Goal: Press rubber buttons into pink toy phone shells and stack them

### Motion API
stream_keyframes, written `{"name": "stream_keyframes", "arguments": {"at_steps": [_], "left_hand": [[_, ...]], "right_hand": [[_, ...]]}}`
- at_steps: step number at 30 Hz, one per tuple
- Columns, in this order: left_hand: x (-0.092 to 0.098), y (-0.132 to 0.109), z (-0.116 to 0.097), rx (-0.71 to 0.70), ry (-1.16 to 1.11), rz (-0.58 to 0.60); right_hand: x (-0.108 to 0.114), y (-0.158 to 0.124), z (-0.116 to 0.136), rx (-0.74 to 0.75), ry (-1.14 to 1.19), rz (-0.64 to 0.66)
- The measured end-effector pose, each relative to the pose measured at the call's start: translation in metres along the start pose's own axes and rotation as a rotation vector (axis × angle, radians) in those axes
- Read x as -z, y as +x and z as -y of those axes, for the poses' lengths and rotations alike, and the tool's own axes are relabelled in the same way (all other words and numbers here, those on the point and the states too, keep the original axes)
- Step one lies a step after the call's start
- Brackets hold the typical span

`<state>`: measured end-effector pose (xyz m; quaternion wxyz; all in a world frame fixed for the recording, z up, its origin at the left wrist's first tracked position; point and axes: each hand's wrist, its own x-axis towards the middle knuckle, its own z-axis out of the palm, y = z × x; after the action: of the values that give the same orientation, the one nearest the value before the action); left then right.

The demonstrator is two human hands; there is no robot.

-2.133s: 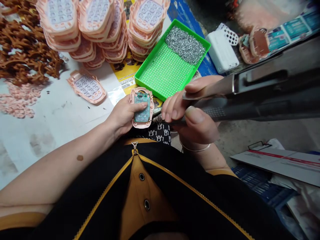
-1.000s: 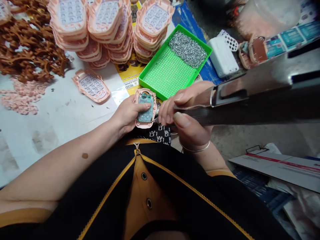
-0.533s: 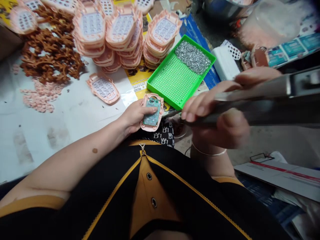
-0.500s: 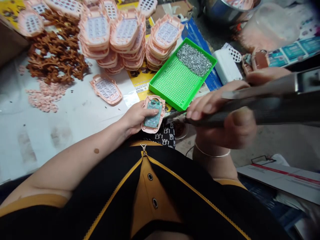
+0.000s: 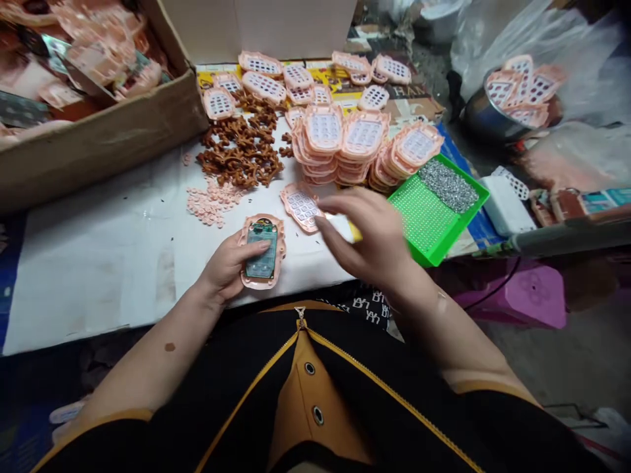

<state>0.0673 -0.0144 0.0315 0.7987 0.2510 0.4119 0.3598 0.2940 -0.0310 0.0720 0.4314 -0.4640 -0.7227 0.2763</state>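
My left hand [image 5: 227, 266] is closed round a pink plastic casing half [image 5: 279, 244] with a green circuit board [image 5: 260, 253] inside it. The thumb lies across the board. My right hand [image 5: 367, 233], slightly blurred, is open above the table's front, its thumb and forefinger apart and nothing visible between them. Just left of those fingertips lies a single pink keypad casing [image 5: 300, 207] with pale keys. Beyond my right hand is a green perforated tray [image 5: 419, 220], with a heap of small silver screws [image 5: 448, 186] at its far end.
Stacked keypad casings [image 5: 323, 131] stand behind, beside brown plastic parts [image 5: 241, 148] and small pink pieces [image 5: 211, 202]. A cardboard box [image 5: 108, 141] of parts fills the far left. At right are a long grey tool [image 5: 557, 236], a metal pot [image 5: 488, 118] and a purple stool [image 5: 532, 295].
My right hand has let go of the long dark power tool and moved left towards the loose casing. My left hand still holds its casing. The view has shifted, showing more of the table's left.
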Motion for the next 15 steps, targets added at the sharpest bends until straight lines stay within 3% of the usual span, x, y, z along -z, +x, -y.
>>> {"name": "stream_keyframes", "arguments": {"at_steps": [3, 5, 8, 11, 13, 15], "left_hand": [[0.025, -0.012, -0.011, -0.044, -0.05, -0.072], [0.039, -0.02, -0.016, -0.053, -0.079, -0.119], [0.057, -0.029, -0.021, -0.057, -0.124, -0.149], [0.068, -0.033, -0.022, -0.054, -0.172, -0.121], [0.072, -0.032, -0.022, -0.056, -0.18, -0.085], [0.072, -0.031, -0.022, -0.075, -0.161, -0.056]], "right_hand": [[-0.061, 0.068, -0.024, 0.047, -0.5, 0.185], [-0.091, 0.102, -0.037, 0.045, -0.7, 0.277], [-0.11, 0.128, -0.048, 0.043, -0.809, 0.329], [-0.104, 0.128, -0.053, 0.019, -0.624, 0.171], [-0.098, 0.12, -0.054, -0.099, -0.296, 0.025], [-0.097, 0.105, -0.052, -0.296, 0.108, -0.038]]}}
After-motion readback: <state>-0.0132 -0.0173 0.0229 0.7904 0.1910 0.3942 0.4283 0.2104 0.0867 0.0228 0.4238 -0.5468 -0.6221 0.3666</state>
